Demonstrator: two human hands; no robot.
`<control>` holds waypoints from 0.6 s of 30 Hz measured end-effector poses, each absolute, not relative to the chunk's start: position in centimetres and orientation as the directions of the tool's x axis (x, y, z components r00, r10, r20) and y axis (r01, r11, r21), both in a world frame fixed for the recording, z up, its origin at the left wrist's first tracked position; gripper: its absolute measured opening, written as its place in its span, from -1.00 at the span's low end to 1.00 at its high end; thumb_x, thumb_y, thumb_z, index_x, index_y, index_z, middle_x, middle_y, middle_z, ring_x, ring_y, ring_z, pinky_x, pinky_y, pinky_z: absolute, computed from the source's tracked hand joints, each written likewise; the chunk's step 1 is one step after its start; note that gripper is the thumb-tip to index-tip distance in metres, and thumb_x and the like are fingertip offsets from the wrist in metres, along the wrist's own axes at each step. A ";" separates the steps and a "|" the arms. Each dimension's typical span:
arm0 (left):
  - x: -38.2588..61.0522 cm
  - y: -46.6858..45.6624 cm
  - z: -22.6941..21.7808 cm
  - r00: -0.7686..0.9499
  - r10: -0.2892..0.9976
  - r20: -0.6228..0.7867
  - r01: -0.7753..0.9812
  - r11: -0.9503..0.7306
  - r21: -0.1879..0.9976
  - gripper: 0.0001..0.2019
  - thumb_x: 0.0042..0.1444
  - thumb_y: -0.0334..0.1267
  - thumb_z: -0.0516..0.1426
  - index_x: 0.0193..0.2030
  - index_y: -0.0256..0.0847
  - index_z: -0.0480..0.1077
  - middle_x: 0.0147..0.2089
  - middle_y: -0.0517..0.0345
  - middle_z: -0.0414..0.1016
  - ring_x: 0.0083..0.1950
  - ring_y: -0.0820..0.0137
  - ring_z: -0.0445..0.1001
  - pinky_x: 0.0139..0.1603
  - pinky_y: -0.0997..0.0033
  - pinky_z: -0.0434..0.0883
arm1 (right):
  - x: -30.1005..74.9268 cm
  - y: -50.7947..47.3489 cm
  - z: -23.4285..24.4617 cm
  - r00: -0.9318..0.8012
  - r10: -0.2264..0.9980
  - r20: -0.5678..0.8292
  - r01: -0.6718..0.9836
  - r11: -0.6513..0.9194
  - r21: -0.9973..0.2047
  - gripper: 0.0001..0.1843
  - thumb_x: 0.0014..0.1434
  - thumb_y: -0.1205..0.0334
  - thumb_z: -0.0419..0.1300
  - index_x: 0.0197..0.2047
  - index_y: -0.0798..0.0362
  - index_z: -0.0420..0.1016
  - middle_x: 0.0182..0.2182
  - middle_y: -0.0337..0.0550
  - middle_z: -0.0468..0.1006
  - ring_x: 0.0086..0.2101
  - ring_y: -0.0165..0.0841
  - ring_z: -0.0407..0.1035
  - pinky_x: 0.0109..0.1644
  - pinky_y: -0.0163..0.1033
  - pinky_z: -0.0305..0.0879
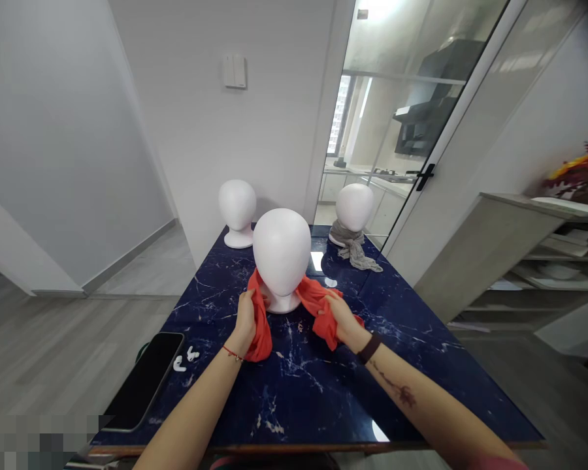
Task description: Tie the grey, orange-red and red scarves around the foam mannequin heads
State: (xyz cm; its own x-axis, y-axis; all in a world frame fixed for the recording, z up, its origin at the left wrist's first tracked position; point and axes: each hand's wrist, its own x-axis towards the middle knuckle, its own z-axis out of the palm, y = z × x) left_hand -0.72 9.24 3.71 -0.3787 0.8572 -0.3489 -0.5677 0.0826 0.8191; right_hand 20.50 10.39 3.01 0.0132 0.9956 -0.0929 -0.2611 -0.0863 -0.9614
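A smooth white mannequin head (282,251) stands upright in the middle of the table, on its round base. A red scarf (261,336) passes behind its neck, and both ends come forward at the sides. On the left side, my left hand (246,316) is closed around one end, which hangs down to the tabletop. My right hand (342,318) grips the other end to the right of the head, with the cloth bunched below the fingers. The stretch of scarf behind the neck is hidden by the head.
Behind stand a bare white mannequin head (237,205) at left and another head (355,207) at right with a grey scarf (355,248) knotted on it. A phone (144,378) and white earbuds (185,359) lie on the blue marbled table (313,411) at left.
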 end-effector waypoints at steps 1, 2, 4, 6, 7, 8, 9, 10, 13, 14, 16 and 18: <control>-0.3 8.9 3.2 -0.396 0.855 -0.335 -0.544 0.076 0.836 -0.87 0.10 -0.30 0.05 -0.22 -0.25 0.35 -0.41 0.10 0.49 -0.41 0.35 0.50 -0.29 0.32 0.47 | 19.6 9.7 2.3 0.026 0.995 -0.096 -0.207 -0.089 -0.974 -0.67 -0.06 0.25 0.16 -0.16 0.04 0.42 -0.33 -0.18 0.55 -0.35 -0.33 0.46 -0.24 -0.22 0.39; 0.0 8.6 2.7 -0.418 0.853 -0.313 -0.509 0.066 0.858 -0.83 0.09 -0.31 0.07 -0.16 -0.23 0.34 -0.30 0.08 0.52 -0.30 0.33 0.52 -0.20 0.30 0.46 | 18.7 9.2 1.7 0.031 0.997 -0.076 -0.141 -0.071 -0.987 -0.63 -0.08 0.26 0.16 -0.13 0.03 0.41 -0.27 -0.18 0.54 -0.30 -0.33 0.45 -0.17 -0.22 0.38; 0.5 8.0 1.9 -0.469 0.856 -0.219 -0.363 0.039 0.931 -0.69 0.07 -0.32 0.10 -0.01 -0.17 0.29 -0.01 0.01 0.48 0.00 0.28 0.48 0.05 0.28 0.38 | 17.1 8.6 0.9 0.005 1.000 0.024 -0.010 0.024 -1.000 -0.56 -0.09 0.27 0.18 -0.07 0.03 0.38 -0.14 -0.16 0.51 -0.15 -0.32 0.42 0.01 -0.20 0.30; 0.9 7.6 1.3 -0.479 0.876 -0.063 -0.133 -0.002 0.991 -0.59 0.09 -0.32 0.09 0.11 -0.13 0.21 0.25 -0.01 0.29 0.25 0.28 0.28 0.23 0.31 0.21 | 16.0 8.3 0.4 -0.028 0.993 0.119 0.071 0.121 -0.990 -0.52 -0.06 0.27 0.17 0.00 0.03 0.33 -0.05 -0.13 0.47 -0.04 -0.30 0.36 0.13 -0.16 0.21; 1.0 7.4 1.0 -0.462 0.887 0.011 -0.025 -0.025 0.999 -0.57 0.11 -0.32 0.07 0.15 -0.12 0.16 0.32 0.00 0.19 0.32 0.29 0.19 0.27 0.32 0.15 | 15.6 8.2 0.2 -0.037 0.988 0.148 0.100 0.151 -0.983 -0.52 -0.03 0.26 0.16 0.03 0.03 0.30 -0.02 -0.12 0.44 -0.01 -0.29 0.34 0.16 -0.14 0.19; 1.1 7.3 0.7 -0.440 0.896 0.061 0.051 -0.043 0.998 -0.56 0.12 -0.31 0.05 0.17 -0.11 0.12 0.35 -0.01 0.14 0.34 0.30 0.14 0.29 0.32 0.12 | 15.4 8.1 0.1 -0.046 0.985 0.169 0.130 0.173 -0.976 -0.52 0.01 0.26 0.14 0.05 0.03 0.27 0.00 -0.10 0.43 0.01 -0.28 0.32 0.17 -0.12 0.18; 1.3 7.2 0.5 -0.423 0.902 0.085 0.085 -0.053 0.995 -0.56 0.14 -0.30 0.05 0.16 -0.10 0.10 0.34 -0.02 0.14 0.33 0.29 0.16 0.28 0.30 0.13 | 15.2 8.0 0.0 -0.053 0.980 0.191 0.162 0.197 -0.967 -0.52 0.03 0.26 0.12 0.07 0.03 0.25 0.01 -0.09 0.41 0.02 -0.27 0.31 0.17 -0.11 0.18; 1.4 7.1 0.3 -0.417 0.904 0.098 0.102 -0.061 0.993 -0.58 0.14 -0.28 0.05 0.14 -0.10 0.10 0.31 -0.04 0.17 0.30 0.27 0.20 0.25 0.28 0.17 | 15.0 7.8 -0.1 -0.063 0.974 0.219 0.197 0.228 -0.954 -0.52 0.05 0.27 0.10 0.08 0.02 0.23 0.02 -0.07 0.39 0.03 -0.26 0.30 0.18 -0.09 0.17; 1.8 7.0 0.1 -0.426 0.894 0.140 0.126 -0.094 0.988 -0.69 0.12 -0.24 0.09 0.00 -0.09 0.15 0.08 0.00 0.37 0.10 0.24 0.38 0.11 0.24 0.27 | 14.8 7.3 -0.3 -0.100 0.940 0.327 0.297 0.342 -0.892 -0.51 0.08 0.29 0.09 0.11 0.01 0.19 0.04 -0.03 0.33 0.07 -0.23 0.25 0.22 -0.04 0.14; 1.9 7.1 0.1 -0.415 0.896 0.158 0.131 -0.114 0.985 -0.75 0.11 -0.23 0.10 -0.06 -0.09 0.18 -0.01 0.04 0.41 0.02 0.25 0.42 0.07 0.25 0.29 | 14.8 7.1 -0.4 -0.124 0.925 0.358 0.327 0.379 -0.866 -0.49 0.08 0.30 0.09 0.13 0.00 0.18 0.05 -0.02 0.32 0.08 -0.22 0.23 0.23 -0.02 0.13; 2.1 7.1 0.1 -0.359 0.915 0.186 0.131 -0.148 0.980 -0.86 0.11 -0.23 0.10 -0.17 -0.10 0.25 -0.16 0.10 0.45 -0.10 0.28 0.45 0.00 0.28 0.32 | 14.7 6.9 -0.7 -0.179 0.899 0.399 0.378 0.437 -0.816 -0.47 0.08 0.34 0.07 0.15 -0.01 0.16 0.05 0.00 0.29 0.11 -0.20 0.20 0.24 0.01 0.12; 2.2 7.2 0.0 -0.280 0.937 0.209 0.123 -0.181 0.976 -0.92 0.12 -0.25 0.08 -0.23 -0.13 0.32 -0.21 0.11 0.47 -0.14 0.30 0.45 -0.02 0.30 0.32 | 14.6 6.8 -1.1 -0.229 0.887 0.401 0.419 0.462 -0.782 -0.43 0.06 0.38 0.05 0.18 0.01 0.14 0.05 0.03 0.27 0.13 -0.18 0.18 0.25 0.03 0.11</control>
State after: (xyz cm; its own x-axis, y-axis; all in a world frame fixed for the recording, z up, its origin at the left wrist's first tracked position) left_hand 2.16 7.16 0.04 -0.2795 0.9372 0.2088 0.1229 -0.1808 0.9758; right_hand 14.63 6.83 -1.06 -0.2292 0.8869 0.4012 0.4189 0.4619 -0.7818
